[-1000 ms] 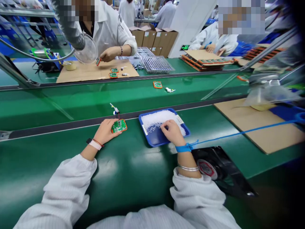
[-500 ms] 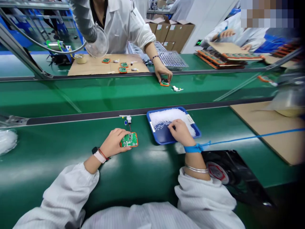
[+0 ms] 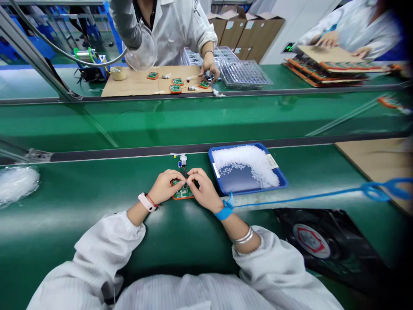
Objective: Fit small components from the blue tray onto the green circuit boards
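Observation:
A green circuit board [image 3: 183,195] with an orange edge lies on the green bench in front of me. My left hand [image 3: 165,186] is closed on its upper left part, thumb and index finger bent over it. From the other side, my right hand [image 3: 205,190] pinches at the board's top edge, its fingertips meeting the left ones. Whatever is between the right fingertips is too small to make out. Thin wires run up from the board to a white connector [image 3: 183,160]. Right of my hands is a blue tray [image 3: 221,186] holding many small white pieces [image 3: 245,156].
A blue cord [image 3: 300,199] stretches right from my right wrist. Nearby lie a black bag [image 3: 342,245], cardboard [image 3: 380,159] and a clear plastic bag [image 3: 19,184]. Across the green divider, a co-worker's hand [image 3: 209,69] is over boards on cardboard; another person handles stacked boards [image 3: 325,73].
My right hand has left the blue tray and moved left to the circuit board. My left fingers have shifted onto the board's top. The co-worker's hand has drawn back with a board onto the cardboard.

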